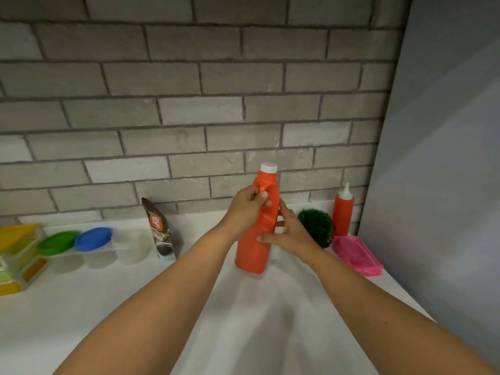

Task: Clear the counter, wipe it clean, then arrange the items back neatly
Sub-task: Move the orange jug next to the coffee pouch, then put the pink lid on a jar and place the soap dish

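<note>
1. The bottle (253, 253), orange-red with a white cap (268, 167), stands at the centre of the frame, leaning slightly to the right. Its base is low over the counter (81, 307); I cannot tell if it touches.
2. The left hand (247, 209) grips the bottle's moulded handle just under the neck, with its fingers curled tight round it.
3. The right hand (290, 234) holds the bottle's middle from the right side. The thumb lies across the front and the fingers wrap behind, slightly apart.
4. Right of the bottle, a green ball (316, 227) sits partly behind the right hand. A red squeeze bottle (343, 212) stands beyond it against the brick wall (189, 104), and a pink tray (357, 255) lies nearer, by the grey panel (446, 158).
5. Left of centre, a brown pouch (159, 228) leans on the wall.
6. Further left, clear tubs carry a blue lid (93, 238) and a green lid (58, 242).
7. A yellow stack (16, 253) of boxes sits at the left edge.
</note>
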{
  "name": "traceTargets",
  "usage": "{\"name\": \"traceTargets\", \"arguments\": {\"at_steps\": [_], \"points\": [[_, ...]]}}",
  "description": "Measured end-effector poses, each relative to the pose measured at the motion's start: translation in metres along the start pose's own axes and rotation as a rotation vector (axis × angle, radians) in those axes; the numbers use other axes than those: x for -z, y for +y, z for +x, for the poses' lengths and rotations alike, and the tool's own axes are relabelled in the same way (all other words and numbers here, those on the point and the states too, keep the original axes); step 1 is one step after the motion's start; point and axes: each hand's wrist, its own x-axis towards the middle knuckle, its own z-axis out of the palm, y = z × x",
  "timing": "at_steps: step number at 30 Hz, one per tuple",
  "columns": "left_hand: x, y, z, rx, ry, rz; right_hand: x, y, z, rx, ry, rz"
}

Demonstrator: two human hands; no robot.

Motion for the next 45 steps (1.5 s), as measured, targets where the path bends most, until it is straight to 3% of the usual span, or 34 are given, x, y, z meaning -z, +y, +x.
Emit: {"name": "traceTargets", "arguments": {"at_steps": [11, 19, 36, 40, 45], "points": [[0.082, -0.061, 0.022, 0.114, 0.268, -0.063, -0.102, 0.002, 0.059, -0.040, -0.042, -0.173], [0.109, -0.088, 0.036, 0.108, 0.337, -0.071, -0.132, 0.004, 0.087, -0.038, -0.098, -0.229], [0.122, -0.100, 0.048, 0.127, 0.340, 0.017, -0.143, 0.005, 0.098, -0.047, -0.141, -0.286], [0.114, -0.103, 0.044, 0.142, 0.441, -0.004, -0.136, 0.008, 0.096, -0.099, -0.111, -0.313], [0.096, -0.101, 0.029, 0.103, 0.635, 0.221, -0.110, 0.013, 0.085, -0.128, -0.026, -0.345]]}}
